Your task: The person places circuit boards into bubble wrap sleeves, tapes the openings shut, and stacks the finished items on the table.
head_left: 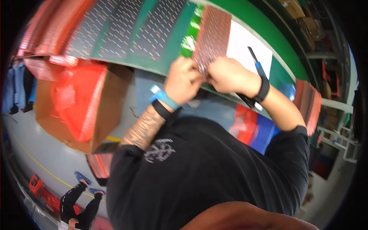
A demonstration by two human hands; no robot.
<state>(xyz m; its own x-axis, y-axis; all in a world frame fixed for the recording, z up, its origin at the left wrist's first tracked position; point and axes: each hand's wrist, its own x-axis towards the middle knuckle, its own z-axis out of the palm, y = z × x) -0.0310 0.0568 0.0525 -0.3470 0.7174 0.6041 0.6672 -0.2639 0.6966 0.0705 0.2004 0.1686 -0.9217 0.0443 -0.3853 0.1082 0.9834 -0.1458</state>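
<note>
A long, narrow panel sleeved in reddish bubble wrap (214, 32) lies on the green bench, its near end at the edge. On the left of that end, my left hand (183, 80) is closed with its fingertips on the bubble wrap. My right hand (229, 76) is closed too, pinching the same end from the right. The fingertips meet closely and are slightly blurred, so the exact fold of wrap between them is hidden. A green printed strip (190, 34) runs along the panel's left side, and a white sheet (243, 40) lies to its right.
Several dark slotted panels (122, 28) lie to the left on the bench. Red bubble-wrapped pieces (57, 27) are stacked beyond them. A black pen-like tool (257, 61) rests on the white sheet. Below stands a cardboard box (115, 96) with red bubble wrap (78, 96). Another person (78, 205) is at lower left.
</note>
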